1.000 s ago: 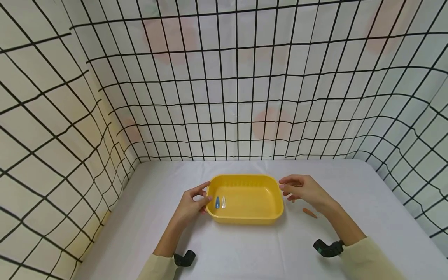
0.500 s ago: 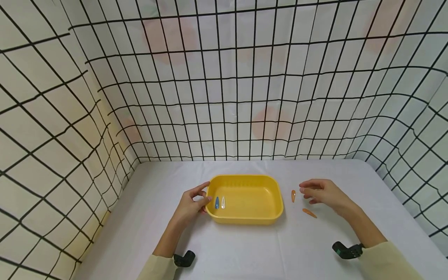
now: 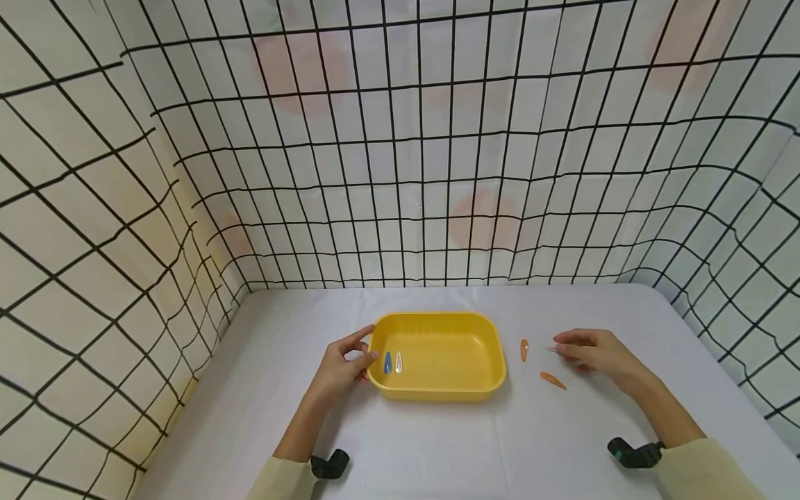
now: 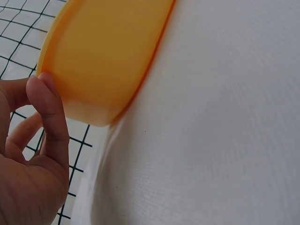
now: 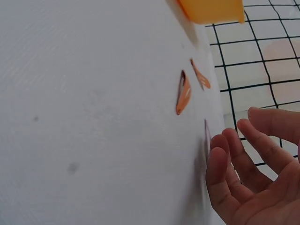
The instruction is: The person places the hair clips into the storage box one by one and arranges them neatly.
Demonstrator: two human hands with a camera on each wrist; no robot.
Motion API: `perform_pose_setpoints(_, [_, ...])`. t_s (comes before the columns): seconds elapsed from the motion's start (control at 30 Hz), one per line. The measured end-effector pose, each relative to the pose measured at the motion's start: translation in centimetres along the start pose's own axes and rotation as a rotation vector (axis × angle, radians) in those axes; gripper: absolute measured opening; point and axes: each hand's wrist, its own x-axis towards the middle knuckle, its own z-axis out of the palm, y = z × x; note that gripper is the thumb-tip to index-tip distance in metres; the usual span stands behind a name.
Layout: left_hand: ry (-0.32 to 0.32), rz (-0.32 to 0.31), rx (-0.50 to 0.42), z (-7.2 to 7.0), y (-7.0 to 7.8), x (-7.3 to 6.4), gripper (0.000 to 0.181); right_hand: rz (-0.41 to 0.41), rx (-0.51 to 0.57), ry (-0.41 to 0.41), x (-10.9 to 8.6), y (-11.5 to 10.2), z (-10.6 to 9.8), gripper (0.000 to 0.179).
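My left hand (image 3: 340,361) holds the left end of a yellow tray (image 3: 437,394), with the thumb at its rim; in the left wrist view the tray wall (image 4: 89,112) meets the fingertips. A blue snap hair clip (image 3: 388,362) and a whitish one (image 3: 398,362) lie inside it. To the right, my right hand (image 3: 596,354) is low over the table, fingers loosely bent. A thin pale purple hair clip (image 5: 206,133) lies by its fingertips, partly hidden behind them. Two orange hair clips (image 3: 524,350) (image 3: 553,380) rest on the cloth between that hand and the tray.
White cloth covers the table (image 3: 437,444). A black wire grid (image 3: 425,180) with pale fabric behind it encloses the back and both sides. Each wrist carries a small black camera (image 3: 330,463).
My right hand has moved right, away from the tray's right end, uncovering the upper orange hair clip, and now sits by the purple one. The left hand and tray stay put.
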Motion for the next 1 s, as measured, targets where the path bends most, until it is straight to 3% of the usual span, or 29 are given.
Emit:
perform_pose_setpoints(0.43, [-0.028, 0.022, -0.02, -0.1, -0.6, 0.3, 0.058, 0.023, -0.099, 0.101, 0.2, 1.1, 0.4, 0.039])
perform_pose_setpoints(0.73, [-0.009, 0.035, -0.028, 0.0, -0.7, 0.2, 0.059, -0.04, -0.308, 0.179, 0.9, 1.3, 1.0, 0.027])
perform_pose_setpoints(1.0, [-0.004, 0.025, -0.025, 0.0, -0.7, 0.2, 0.06, -0.049, -0.34, 0.174, 1.0, 1.2, 0.9, 0.024])
